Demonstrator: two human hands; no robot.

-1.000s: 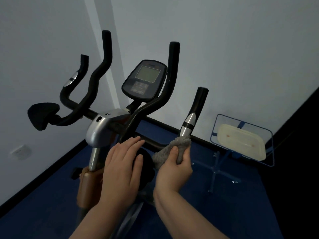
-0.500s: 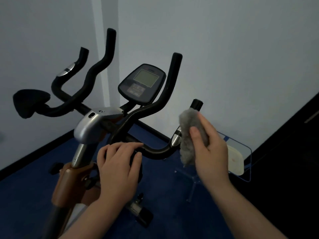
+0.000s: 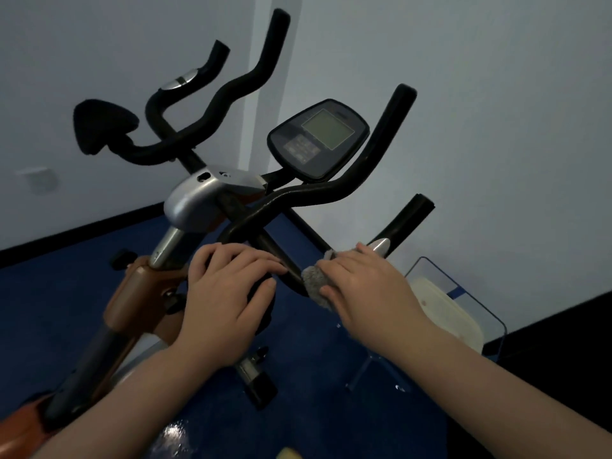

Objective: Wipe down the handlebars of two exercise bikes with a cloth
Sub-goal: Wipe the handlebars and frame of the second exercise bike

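Head cam, looking down at the front of the bike (image 3: 198,207) in a corner with pale walls and a blue floor (image 3: 49,309).

Right hand (image 3: 361,289) is wrapped over the grey cloth (image 3: 316,283), fingers curled round it and squeezing it onto the lower right bend of the bars (image 3: 308,197), just below the silver sensor (image 3: 381,245) on that grip. Only a fuzzy bit of cloth pokes out under the fingers and by the thumb; the rest is hidden under the palm. The black grip carries on up and to the right past the hand.

Left hand (image 3: 228,293) is lying on top of the black pad (image 3: 261,293) at the near middle of the bars, fingers together and lightly bent over it, thumb down the right side. Looks more like resting or bracing than grabbing. The two hands are close but not touching, with a short bare stretch of bar between them.

Above them the console (image 3: 318,140) sits tilted between the two tall upright grips, its screen blank grey. A second black pad (image 3: 102,124) sticks out on the far left of the bars. Silver clamp housing sits on the post, brown frame below it.

Off to the right on the floor there's a clear stand (image 3: 493,319) with a cream tray (image 3: 443,313) in it, partly behind the right forearm.
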